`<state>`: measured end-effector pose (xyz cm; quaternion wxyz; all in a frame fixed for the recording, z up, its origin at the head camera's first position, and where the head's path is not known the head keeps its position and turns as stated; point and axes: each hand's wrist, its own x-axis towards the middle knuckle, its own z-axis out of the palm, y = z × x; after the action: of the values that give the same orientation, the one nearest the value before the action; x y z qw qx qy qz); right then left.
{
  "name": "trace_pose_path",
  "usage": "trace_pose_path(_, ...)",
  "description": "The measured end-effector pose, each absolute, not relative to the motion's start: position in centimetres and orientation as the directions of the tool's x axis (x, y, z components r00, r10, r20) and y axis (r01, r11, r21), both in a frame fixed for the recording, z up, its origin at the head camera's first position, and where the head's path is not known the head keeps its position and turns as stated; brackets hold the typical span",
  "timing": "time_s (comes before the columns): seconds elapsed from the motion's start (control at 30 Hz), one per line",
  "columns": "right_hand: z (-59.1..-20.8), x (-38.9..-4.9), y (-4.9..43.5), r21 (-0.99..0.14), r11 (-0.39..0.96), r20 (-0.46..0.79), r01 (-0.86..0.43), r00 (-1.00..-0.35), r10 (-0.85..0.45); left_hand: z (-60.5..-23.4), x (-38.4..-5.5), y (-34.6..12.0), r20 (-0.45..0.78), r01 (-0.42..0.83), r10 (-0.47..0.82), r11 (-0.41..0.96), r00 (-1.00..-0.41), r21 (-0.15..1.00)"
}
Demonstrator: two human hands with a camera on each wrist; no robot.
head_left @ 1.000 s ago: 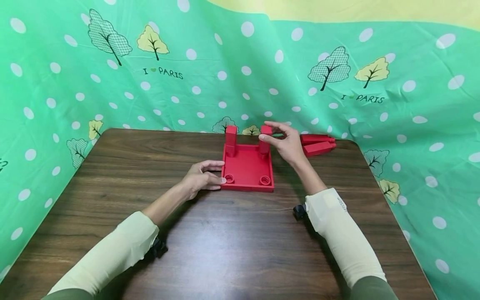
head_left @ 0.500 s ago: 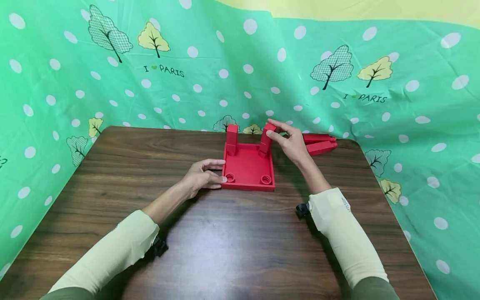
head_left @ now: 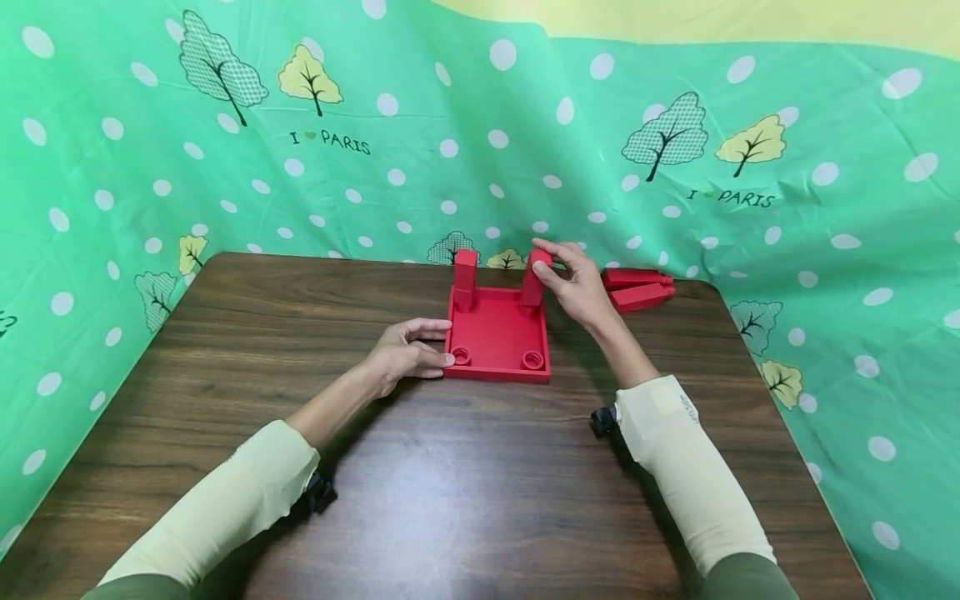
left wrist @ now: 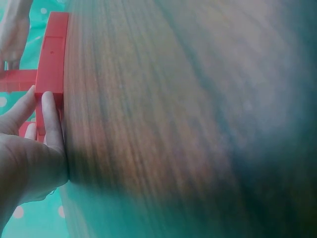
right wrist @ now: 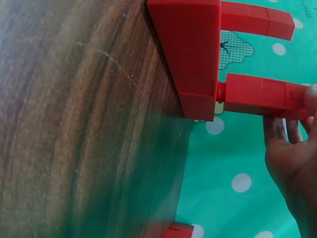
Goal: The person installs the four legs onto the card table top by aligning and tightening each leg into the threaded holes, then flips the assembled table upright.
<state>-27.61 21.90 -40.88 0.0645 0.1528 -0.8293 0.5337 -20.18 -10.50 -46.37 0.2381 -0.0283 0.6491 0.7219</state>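
Note:
A square red toy tabletop [head_left: 498,333] with a raised rim lies underside up on the table; round threaded sockets show in its two near corners. My left hand [head_left: 401,357] grips its left edge near the front corner, also visible in the left wrist view. One red leg [head_left: 465,279] stands upright at the far left corner. At the far right corner, my right hand [head_left: 576,285] pinches the top of a second red leg [right wrist: 267,95] between thumb and fingers. In the right wrist view a narrow neck shows between this leg and the tabletop.
Two more red legs [head_left: 637,287] lie side by side on the wooden table [head_left: 465,492], right of my right hand, near the back edge. A green dotted cloth [head_left: 450,125] hangs directly behind the table.
The leg in my right hand leaned to the right half a second ago and now stands more upright. My left hand keeps its place on the tabletop's edge.

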Motion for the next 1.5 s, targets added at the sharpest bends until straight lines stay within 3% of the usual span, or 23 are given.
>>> trace_pose_path(0.13, -40.8, -27.6, 21.9, -0.887, 0.340, 0.253, -0.312, -0.945, -0.206, -46.4, -20.2, -10.5, -0.352, -0.383, 0.303, -0.047, -0.885, 0.922)
trace_pose_path(0.47, -41.2, -27.4, 22.0, -0.858, 0.403, 0.271, -0.320, -0.947, -0.174, -46.3, -20.2, -10.5, -0.353, -0.384, 0.308, -0.046, -0.884, 0.922)
trace_pose_path(0.77, -40.5, -27.6, 22.8, -0.864, 0.425, 0.160, -0.271, -0.947, -0.278, -46.1, -20.1, -10.5, -0.351, -0.381, 0.297, -0.044, -0.888, 0.924)
trace_pose_path(1.03, -41.1, -27.5, 22.2, -0.838, 0.453, 0.256, -0.303, -0.953, -0.163, -46.2, -20.1, -10.5, -0.358, -0.387, 0.301, -0.039, -0.884, 0.921)
trace_pose_path(1.17, -41.3, -27.6, 22.3, -0.826, 0.459, 0.277, -0.327, -0.945, -0.174, -46.3, -20.1, -10.5, -0.360, -0.390, 0.303, -0.041, -0.882, 0.920)
trace_pose_path(1.37, -40.8, -27.6, 22.9, -0.819, 0.483, 0.210, -0.310, -0.945, -0.250, -46.3, -20.1, -10.4, -0.360, -0.390, 0.309, -0.038, -0.880, 0.920)
trace_pose_path(1.5, -40.3, -27.4, 23.0, -0.840, 0.475, 0.169, -0.262, -0.958, -0.230, -46.2, -20.1, -10.4, -0.358, -0.385, 0.299, -0.035, -0.885, 0.922)
